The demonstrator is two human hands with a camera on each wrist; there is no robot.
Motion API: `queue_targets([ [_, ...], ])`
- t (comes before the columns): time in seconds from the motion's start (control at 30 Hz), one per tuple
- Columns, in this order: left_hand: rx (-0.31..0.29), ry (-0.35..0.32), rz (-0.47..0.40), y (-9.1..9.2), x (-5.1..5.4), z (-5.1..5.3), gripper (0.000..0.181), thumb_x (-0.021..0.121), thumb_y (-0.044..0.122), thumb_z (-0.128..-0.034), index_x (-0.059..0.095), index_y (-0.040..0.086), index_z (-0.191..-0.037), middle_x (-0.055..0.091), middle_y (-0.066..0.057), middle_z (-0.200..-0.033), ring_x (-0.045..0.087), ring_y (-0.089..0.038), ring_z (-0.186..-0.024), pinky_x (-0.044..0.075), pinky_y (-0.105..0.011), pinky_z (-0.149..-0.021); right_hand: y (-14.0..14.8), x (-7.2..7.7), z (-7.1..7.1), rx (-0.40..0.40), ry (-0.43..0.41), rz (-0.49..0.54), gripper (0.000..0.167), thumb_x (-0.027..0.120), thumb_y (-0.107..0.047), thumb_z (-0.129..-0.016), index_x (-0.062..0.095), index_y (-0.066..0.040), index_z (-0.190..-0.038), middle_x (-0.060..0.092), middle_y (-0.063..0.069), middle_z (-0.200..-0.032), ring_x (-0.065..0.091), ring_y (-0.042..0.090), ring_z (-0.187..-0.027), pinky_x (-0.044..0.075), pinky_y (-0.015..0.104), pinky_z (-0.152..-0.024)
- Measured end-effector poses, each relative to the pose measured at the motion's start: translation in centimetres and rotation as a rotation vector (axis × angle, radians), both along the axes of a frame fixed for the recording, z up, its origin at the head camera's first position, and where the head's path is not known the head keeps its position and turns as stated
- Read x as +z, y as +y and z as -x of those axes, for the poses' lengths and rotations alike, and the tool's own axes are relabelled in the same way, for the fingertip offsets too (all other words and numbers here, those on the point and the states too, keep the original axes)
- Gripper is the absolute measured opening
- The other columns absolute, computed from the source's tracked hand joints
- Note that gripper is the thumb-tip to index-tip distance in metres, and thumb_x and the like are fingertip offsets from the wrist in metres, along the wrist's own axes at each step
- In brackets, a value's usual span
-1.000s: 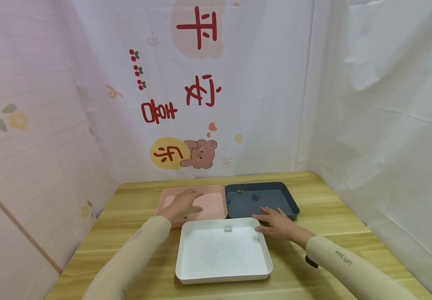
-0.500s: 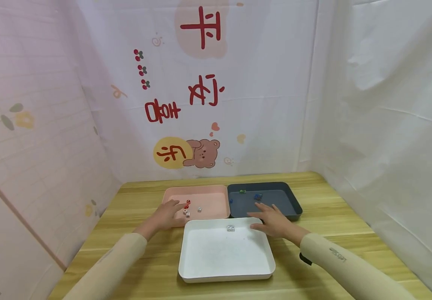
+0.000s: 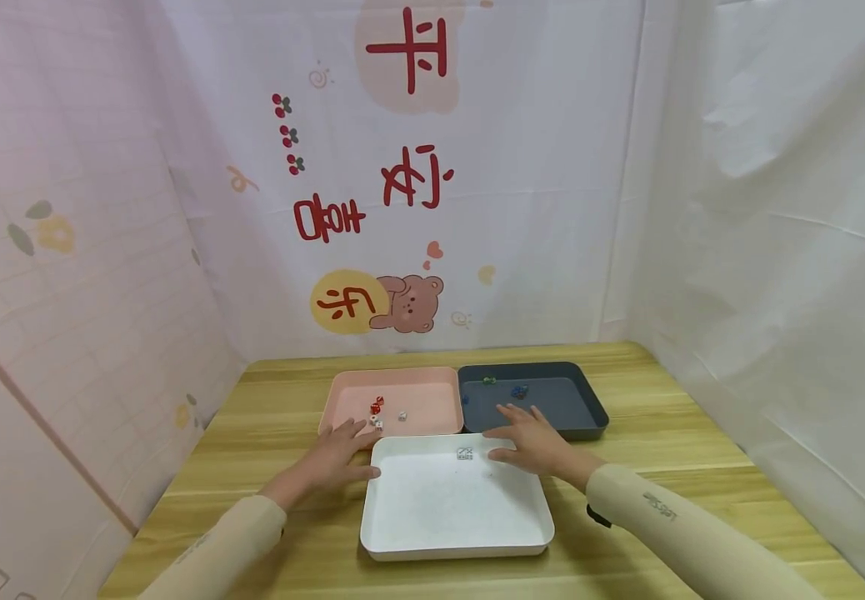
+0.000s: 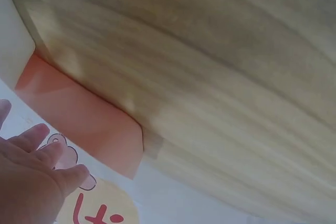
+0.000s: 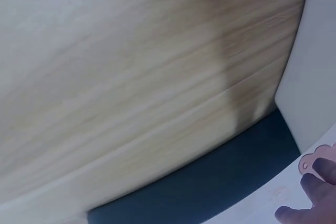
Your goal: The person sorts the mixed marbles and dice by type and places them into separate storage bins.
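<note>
My left hand [image 3: 338, 458] hovers, fingers spread, at the left rim of the white tray [image 3: 455, 508], its fingertips near the front of the pink tray [image 3: 432, 408]. Over the white tray's far right corner, my right hand [image 3: 533, 442] extends with loose, spread fingers and holds nothing. Whether either hand touches a rim, I cannot tell. A small square group of white dice [image 3: 465, 453] lies at the white tray's far side. Red dice [image 3: 376, 408] and white dice [image 3: 402, 416] are in the pink tray. Small blue pieces [image 3: 520, 392] and a green piece [image 3: 488, 380] lie in the dark tray [image 3: 567, 408].
The pink and dark trays stand side by side behind the white one on a wood-grain table [image 3: 672, 467]. A printed white curtain [image 3: 537, 208] hangs behind the table, with white cloth on both sides.
My left hand has drawn back from over the pink tray to the white tray's left rim, uncovering the red and white dice. My right hand has shifted slightly left.
</note>
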State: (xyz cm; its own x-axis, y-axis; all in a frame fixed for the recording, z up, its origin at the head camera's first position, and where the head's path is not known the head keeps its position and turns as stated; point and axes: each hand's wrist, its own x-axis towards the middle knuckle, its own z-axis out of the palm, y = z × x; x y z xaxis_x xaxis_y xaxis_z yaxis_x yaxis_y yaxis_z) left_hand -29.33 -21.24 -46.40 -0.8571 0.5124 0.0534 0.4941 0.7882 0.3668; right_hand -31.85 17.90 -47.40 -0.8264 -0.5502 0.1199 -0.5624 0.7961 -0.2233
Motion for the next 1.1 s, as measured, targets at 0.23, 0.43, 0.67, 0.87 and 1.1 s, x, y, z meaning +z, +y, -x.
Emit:
queue_targets([
  [0.23,0.022,-0.009,0.009,-0.3,-0.4,-0.2,0.068,0.066,0.049,-0.0929,0.048,0.012,-0.148,0.035,-0.026,-0.153,0.021,-0.050,-0.144,0.011,-0.071,-0.110,-1.6,0.5,0.0,0.007,-0.009,-0.035,0.042,0.065,-0.048,-0.093,0.070,-0.024,-0.128,0.038,0.020,-0.154,0.029,0.039,-0.144,0.014,0.069,-0.111],
  [0.43,0.034,-0.025,0.016,-0.5,-0.5,-0.5,0.069,0.061,0.053,-0.0938,0.046,0.015,-0.150,0.036,-0.025,-0.153,0.021,-0.049,-0.144,0.011,-0.071,-0.110,-2.8,1.0,-0.1,0.014,-0.019,-0.092,0.044,0.066,-0.047,-0.092,0.069,-0.024,-0.129,0.038,0.020,-0.154,0.027,0.039,-0.145,0.013,0.069,-0.111],
  [0.67,0.039,-0.033,0.010,-0.4,-0.1,-0.8,0.070,0.060,0.052,-0.0951,0.044,0.013,-0.151,0.036,-0.025,-0.153,0.021,-0.048,-0.144,0.010,-0.070,-0.111,-3.7,1.0,0.1,-0.003,-0.024,-0.151,0.041,0.068,-0.046,-0.092,0.070,-0.025,-0.127,0.038,0.017,-0.154,0.028,0.036,-0.145,0.013,0.067,-0.113],
  [0.87,0.035,-0.043,0.004,-0.3,0.1,-0.8,0.068,0.061,0.050,-0.0953,0.044,0.015,-0.151,0.036,-0.024,-0.154,0.021,-0.046,-0.145,0.009,-0.071,-0.111,-4.2,0.9,0.0,0.016,-0.019,-0.170,0.037,0.068,-0.043,-0.093,0.072,-0.023,-0.123,0.040,0.018,-0.153,0.030,0.038,-0.144,0.015,0.068,-0.112],
  [1.1,0.034,-0.068,-0.007,-0.2,-0.5,-0.5,0.068,0.061,0.051,-0.0951,0.043,0.017,-0.152,0.034,-0.024,-0.155,0.020,-0.045,-0.146,0.007,-0.069,-0.112,-4.6,0.2,0.0,-0.011,-0.015,-0.169,0.024,0.073,-0.039,-0.090,0.077,-0.026,-0.109,0.044,0.015,-0.151,0.032,0.036,-0.143,0.016,0.067,-0.112],
])
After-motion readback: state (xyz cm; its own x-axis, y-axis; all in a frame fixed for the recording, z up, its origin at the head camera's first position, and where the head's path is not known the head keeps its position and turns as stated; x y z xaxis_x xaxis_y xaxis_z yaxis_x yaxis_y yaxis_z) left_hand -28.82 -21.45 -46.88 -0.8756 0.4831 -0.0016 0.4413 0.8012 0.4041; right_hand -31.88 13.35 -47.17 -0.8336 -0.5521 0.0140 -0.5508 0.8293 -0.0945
